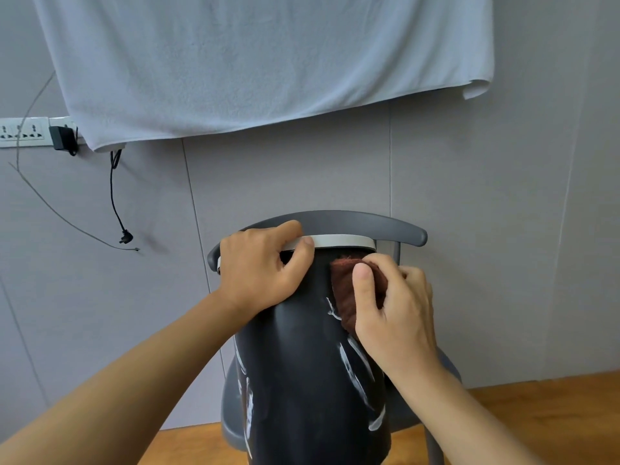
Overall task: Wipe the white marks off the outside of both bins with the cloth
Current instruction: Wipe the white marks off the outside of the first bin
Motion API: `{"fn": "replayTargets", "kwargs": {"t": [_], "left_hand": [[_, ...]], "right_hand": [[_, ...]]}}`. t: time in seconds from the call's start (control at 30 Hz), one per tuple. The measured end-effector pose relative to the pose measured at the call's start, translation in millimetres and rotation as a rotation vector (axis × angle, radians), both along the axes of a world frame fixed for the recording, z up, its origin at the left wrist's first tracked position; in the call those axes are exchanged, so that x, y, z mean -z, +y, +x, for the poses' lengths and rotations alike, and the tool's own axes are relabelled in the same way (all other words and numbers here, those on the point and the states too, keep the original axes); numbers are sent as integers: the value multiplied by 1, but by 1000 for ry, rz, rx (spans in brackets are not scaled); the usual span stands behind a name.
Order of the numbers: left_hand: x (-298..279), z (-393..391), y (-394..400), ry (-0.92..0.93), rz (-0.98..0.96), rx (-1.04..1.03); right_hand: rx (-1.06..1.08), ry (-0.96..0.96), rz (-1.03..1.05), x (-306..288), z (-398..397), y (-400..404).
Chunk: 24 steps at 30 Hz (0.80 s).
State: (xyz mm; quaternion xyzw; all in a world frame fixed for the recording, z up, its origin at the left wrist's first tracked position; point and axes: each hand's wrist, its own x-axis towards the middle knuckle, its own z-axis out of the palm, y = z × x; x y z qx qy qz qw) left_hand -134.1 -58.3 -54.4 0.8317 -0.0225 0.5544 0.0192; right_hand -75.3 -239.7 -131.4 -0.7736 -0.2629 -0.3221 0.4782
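A black bin with a white rim band stands tilted on a grey chair. White marks streak its right side, and more run down its left side. My left hand grips the rim at the upper left, fingers curled over the band. My right hand holds a dark brown cloth bunched under thumb and fingers, pressed to the bin's upper right side just below the rim. Only one bin is in view.
The grey chair backs onto a grey panelled wall. A pale towel hangs on the wall above. A power strip with an adapter and dangling black cable sits at the left. The wooden floor lies below.
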Motion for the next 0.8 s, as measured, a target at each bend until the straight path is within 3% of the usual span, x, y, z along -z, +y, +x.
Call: {"fn": "replayTargets", "kwargs": {"t": [0.2, 0.43, 0.57, 0.8], "left_hand": [[-1, -1, 1, -5, 13, 23], [-1, 2, 0, -15, 17, 32], [-1, 4, 2, -9, 21, 40], [-1, 3, -2, -33, 88, 72]], "right_hand": [[-129, 23, 98, -6, -3, -5], [-50, -375, -34, -20, 6, -11], [-165, -405, -144, -7, 0, -14], [-225, -323, -100, -7, -5, -19]]}}
